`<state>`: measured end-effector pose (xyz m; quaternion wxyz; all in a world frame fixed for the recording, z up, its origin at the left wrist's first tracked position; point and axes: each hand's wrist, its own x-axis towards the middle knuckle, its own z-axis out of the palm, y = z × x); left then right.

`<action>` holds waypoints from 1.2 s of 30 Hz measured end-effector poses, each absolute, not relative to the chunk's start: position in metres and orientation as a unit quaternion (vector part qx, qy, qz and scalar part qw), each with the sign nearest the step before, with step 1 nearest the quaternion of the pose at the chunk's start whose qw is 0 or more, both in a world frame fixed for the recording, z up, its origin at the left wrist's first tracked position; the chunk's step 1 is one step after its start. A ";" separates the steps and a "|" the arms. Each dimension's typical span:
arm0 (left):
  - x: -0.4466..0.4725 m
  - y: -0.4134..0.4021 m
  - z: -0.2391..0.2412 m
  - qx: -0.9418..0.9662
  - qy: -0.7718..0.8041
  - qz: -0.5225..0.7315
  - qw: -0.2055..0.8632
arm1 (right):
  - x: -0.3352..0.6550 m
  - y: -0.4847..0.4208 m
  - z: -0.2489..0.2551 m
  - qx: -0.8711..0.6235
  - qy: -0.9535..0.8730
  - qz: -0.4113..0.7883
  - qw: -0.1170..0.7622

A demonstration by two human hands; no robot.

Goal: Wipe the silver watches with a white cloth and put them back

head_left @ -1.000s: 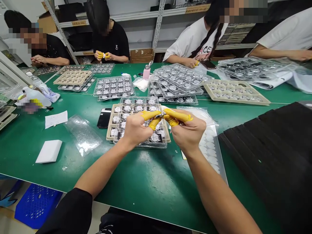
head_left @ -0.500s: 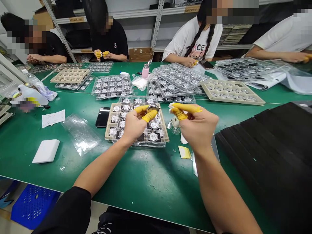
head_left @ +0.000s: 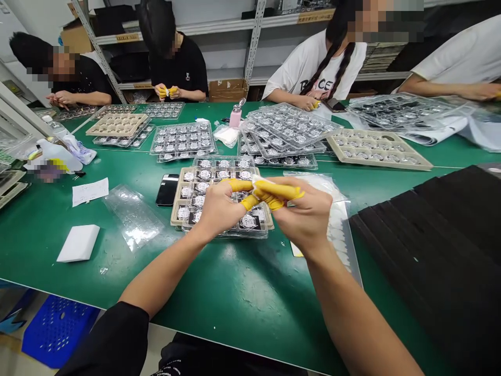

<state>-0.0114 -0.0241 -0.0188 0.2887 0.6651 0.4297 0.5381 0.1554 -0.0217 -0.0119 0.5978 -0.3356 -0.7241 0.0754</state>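
Observation:
My left hand and my right hand meet above a beige tray of round silver parts under a clear cover. Both wear yellow finger cots. The left fingertips pinch a small round metal part that is mostly hidden. The right thumb and fingers press a small white wipe against that part. Both hands are closed. A sheet of white round stickers lies under my right wrist.
A black phone lies left of the tray. A clear blister cover, a white pad and a paper slip lie to the left. Black foam sheets fill the right. Stacked trays and several seated co-workers are across the green table.
Half a second ago my hands were apart, the left holding up the ring-shaped part. Now the right hand has come back to the left and presses the wipe on the part.

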 end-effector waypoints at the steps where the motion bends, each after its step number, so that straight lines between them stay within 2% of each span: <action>1: -0.013 -0.026 -0.017 0.686 0.444 0.527 0.235 | 0.157 -0.022 -0.012 -0.324 -0.741 0.038 0.587; 3: -0.016 -0.030 -0.014 0.701 0.459 0.519 0.170 | 0.162 -0.019 -0.015 -0.331 -0.752 -0.015 0.570; 10: -0.017 -0.031 -0.015 0.712 0.473 0.509 0.101 | 0.163 -0.017 -0.023 -0.353 -0.750 -0.078 0.555; 22: -0.012 -0.032 -0.020 0.694 0.444 0.563 0.065 | 0.160 -0.019 -0.018 -0.338 -0.741 -0.191 0.548; 27: -0.009 -0.031 -0.023 0.676 0.440 0.587 0.076 | 0.164 -0.022 -0.013 -0.390 -0.728 -0.264 0.499; 36: -0.008 -0.033 -0.023 0.667 0.438 0.595 0.092 | 0.162 -0.028 -0.016 -0.360 -0.751 -0.211 0.512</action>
